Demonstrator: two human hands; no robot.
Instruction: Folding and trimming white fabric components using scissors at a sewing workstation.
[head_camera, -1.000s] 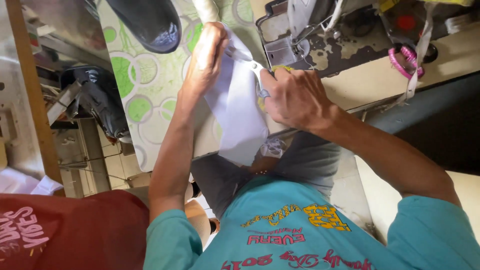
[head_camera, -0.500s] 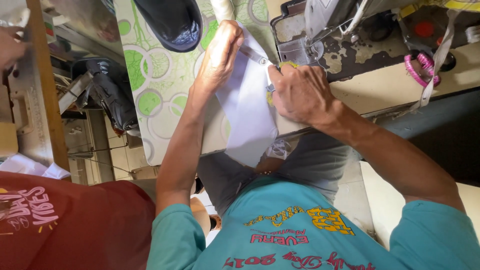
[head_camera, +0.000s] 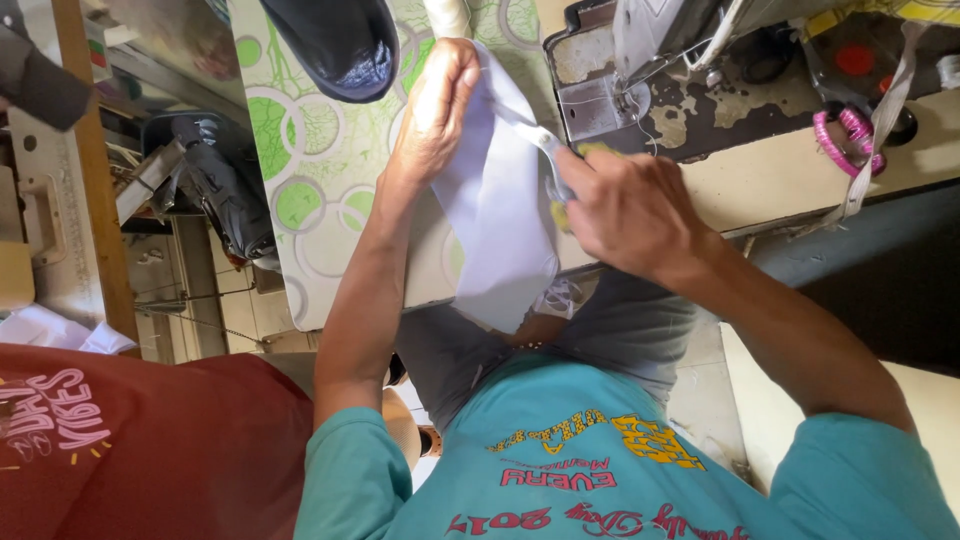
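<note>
A sewing machine (head_camera: 690, 90) sits on the counter (head_camera: 780, 175), and its metal is old and stained. Just beside it lies a pink ring (head_camera: 850, 135) with a grey strap (head_camera: 880, 120) hanging across it. A cloth with green circles (head_camera: 310, 160) covers the other part of the counter. A dark blue bundle (head_camera: 340, 45) rests on that cloth. Near the bottom corner is another person in a red shirt (head_camera: 150, 450).

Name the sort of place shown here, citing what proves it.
Probably a sewing workshop: a sewing machine on the table, and both hands working pale cloth beside it.
</note>
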